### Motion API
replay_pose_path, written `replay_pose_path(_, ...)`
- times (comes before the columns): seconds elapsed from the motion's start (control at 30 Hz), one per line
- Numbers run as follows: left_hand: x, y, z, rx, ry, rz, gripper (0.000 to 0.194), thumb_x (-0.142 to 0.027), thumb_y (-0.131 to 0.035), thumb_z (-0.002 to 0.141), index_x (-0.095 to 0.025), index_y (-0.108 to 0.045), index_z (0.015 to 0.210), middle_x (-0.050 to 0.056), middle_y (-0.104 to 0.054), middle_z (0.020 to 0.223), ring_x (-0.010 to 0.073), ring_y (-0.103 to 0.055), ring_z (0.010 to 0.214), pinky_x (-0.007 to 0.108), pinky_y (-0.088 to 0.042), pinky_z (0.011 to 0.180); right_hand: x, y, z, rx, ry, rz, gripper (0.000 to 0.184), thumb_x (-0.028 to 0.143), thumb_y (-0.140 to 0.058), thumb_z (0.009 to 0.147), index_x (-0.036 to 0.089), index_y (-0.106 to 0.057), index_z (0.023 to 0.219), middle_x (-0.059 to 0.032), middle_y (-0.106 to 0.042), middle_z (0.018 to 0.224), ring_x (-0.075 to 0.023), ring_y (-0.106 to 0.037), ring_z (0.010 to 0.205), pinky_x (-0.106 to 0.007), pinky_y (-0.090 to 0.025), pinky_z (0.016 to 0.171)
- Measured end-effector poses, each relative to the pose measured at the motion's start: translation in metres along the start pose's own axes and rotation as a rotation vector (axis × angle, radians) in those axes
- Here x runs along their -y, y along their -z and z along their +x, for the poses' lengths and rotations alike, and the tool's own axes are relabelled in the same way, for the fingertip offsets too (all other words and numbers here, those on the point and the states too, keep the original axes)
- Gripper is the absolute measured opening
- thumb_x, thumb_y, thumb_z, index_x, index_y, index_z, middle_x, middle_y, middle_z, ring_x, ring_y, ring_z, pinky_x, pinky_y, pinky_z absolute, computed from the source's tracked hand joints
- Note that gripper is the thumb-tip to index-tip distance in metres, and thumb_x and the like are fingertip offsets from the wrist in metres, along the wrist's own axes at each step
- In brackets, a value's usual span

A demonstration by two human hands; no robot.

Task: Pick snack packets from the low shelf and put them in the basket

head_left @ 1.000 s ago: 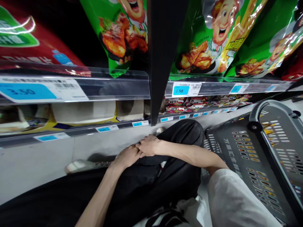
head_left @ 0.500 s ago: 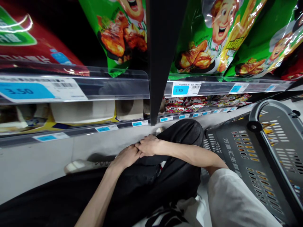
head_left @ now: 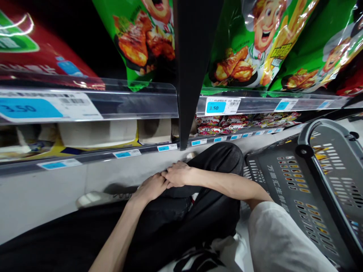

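One red bag (head_left: 58, 49) occupies the upper left of the shelving, behind a clear shelf rail (head_left: 141, 104). A large price label (head_left: 31, 107) on this rail reads 3.50. One white shoe (head_left: 95, 199) rests on the pale floor (head_left: 59, 185), below the lower shelf.

To the right of the shoe, an open carton (head_left: 99, 133) with a yellow edge sits on the lower shelf. The left hand (head_left: 150, 187) lies palm down over the black trousers (head_left: 167, 209), its fingers bent and meeting those of the other hand. Above, a green bag (head_left: 147, 45) printed with roasted chicken leans behind the rail.

The right hand (head_left: 178, 174) reaches across from the right, its fingers curled over the fingertips of the left hand. Whether the fingers of either hand are clenched or interlocked cannot be told; no item shows in them. The black trousers are directly beneath both hands.

A black upright (head_left: 191, 64) divides the shelving. To its right, small red-and-white packets (head_left: 208, 130) are stacked on the lower shelf, below two green chip bags (head_left: 235, 41). A white sleeve (head_left: 275, 234) covers the right upper arm. At far right, a grey slotted basket (head_left: 262, 192) stands beside the bent knee, with yellow items visible through its slots.
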State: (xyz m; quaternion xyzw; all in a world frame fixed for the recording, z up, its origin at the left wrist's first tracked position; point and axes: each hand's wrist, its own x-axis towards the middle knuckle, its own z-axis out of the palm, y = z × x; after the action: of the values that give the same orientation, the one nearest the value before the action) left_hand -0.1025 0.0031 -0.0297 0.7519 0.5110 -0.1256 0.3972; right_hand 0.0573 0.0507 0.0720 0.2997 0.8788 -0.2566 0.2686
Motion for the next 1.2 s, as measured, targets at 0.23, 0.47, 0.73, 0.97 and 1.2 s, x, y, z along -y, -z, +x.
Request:
replay_pose_path(0.23,-0.0007,-0.0006,0.0003,-0.014,0.010,0.024,0.039,-0.030,-0.037,0.100,-0.014,-0.069,0.114,0.019,-0.074,0.122,0.0328,-0.070,0.119,0.041,-0.053,0.100,-0.0004,-0.0012,0.0012,-0.001,-0.001,0.026,0.047,0.043,-0.065,0.102,0.009,-0.062,0.134,-0.0175,-0.073,0.131,-0.0337,-0.070,0.125,-0.050,-0.059,0.102)
replay_pose_path(0.47,-0.0047,0.0054,-0.0014,0.010,-0.010,0.069,0.042,-0.031,-0.034,0.101,-0.014,-0.069,0.119,0.018,-0.074,0.125,0.0307,-0.070,0.120,0.038,-0.053,0.102,0.0002,0.0008,0.0005,0.012,-0.002,0.014,0.046,0.044,-0.063,0.103,0.011,-0.062,0.135,-0.0167,-0.073,0.132,-0.0329,-0.070,0.124,-0.048,-0.060,0.101)
replay_pose_path(0.73,-0.0007,0.0023,-0.0012,-0.039,-0.002,0.016,0.036,-0.031,-0.043,0.098,-0.018,-0.073,0.110,0.015,-0.077,0.120,0.0301,-0.071,0.118,0.036,-0.054,0.100,0.0025,0.0063,-0.0039,0.048,-0.010,0.012,0.048,0.042,-0.062,0.104,0.009,-0.060,0.138,-0.0157,-0.072,0.135,-0.0320,-0.069,0.127,-0.048,-0.059,0.104)
replay_pose_path(0.97,-0.0032,0.0051,-0.0015,0.008,-0.002,0.017,0.039,-0.030,-0.039,0.099,-0.013,-0.071,0.113,0.020,-0.074,0.123,0.0326,-0.070,0.119,0.039,-0.053,0.100,0.0021,0.0077,-0.0046,0.035,-0.001,0.015,0.046,0.042,-0.063,0.104,0.009,-0.061,0.136,-0.0161,-0.071,0.136,-0.0324,-0.069,0.127,-0.048,-0.059,0.104)
replay_pose_path(1.2,-0.0023,0.0048,-0.0013,0.004,-0.028,0.005,0.040,-0.031,-0.037,0.099,-0.013,-0.071,0.112,0.019,-0.074,0.123,0.0324,-0.070,0.118,0.039,-0.053,0.099,0.0026,0.0068,-0.0036,0.047,-0.010,0.013,0.048,0.043,-0.062,0.104,0.009,-0.060,0.138,-0.0156,-0.070,0.138,-0.0316,-0.068,0.129,-0.047,-0.058,0.106)
